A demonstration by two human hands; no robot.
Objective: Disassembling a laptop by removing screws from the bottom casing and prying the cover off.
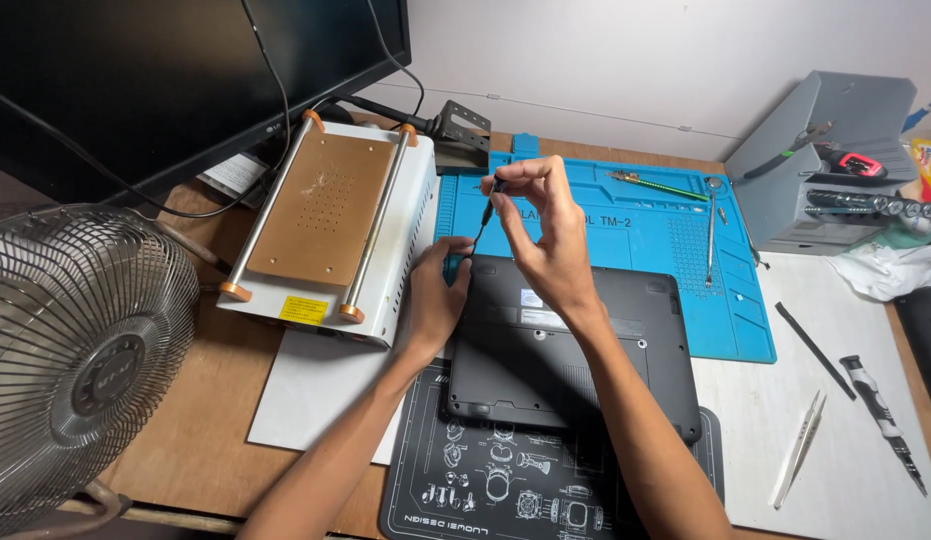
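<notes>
A small black laptop (pixel 576 345) lies bottom side up, partly on a blue work mat (pixel 646 225) and partly on a black printed mat (pixel 456 480). My right hand (pixel 546 235) pinches the top of a thin black screwdriver (pixel 483 222), held nearly upright with its tip at the laptop's far left corner. My left hand (pixel 436 295) rests against that same corner, fingers curled beside the screwdriver's tip. Whether the left fingers pinch the shaft is hidden.
A white heating plate machine (pixel 331 215) stands left of the laptop, a metal fan (pixel 76 350) at the near left, a dark monitor (pixel 166 70) behind. A grey tool rack (pixel 826 160), white tweezers (pixel 798 450), a second screwdriver (pixel 881 405) and a black pry stick (pixel 814 348) lie right.
</notes>
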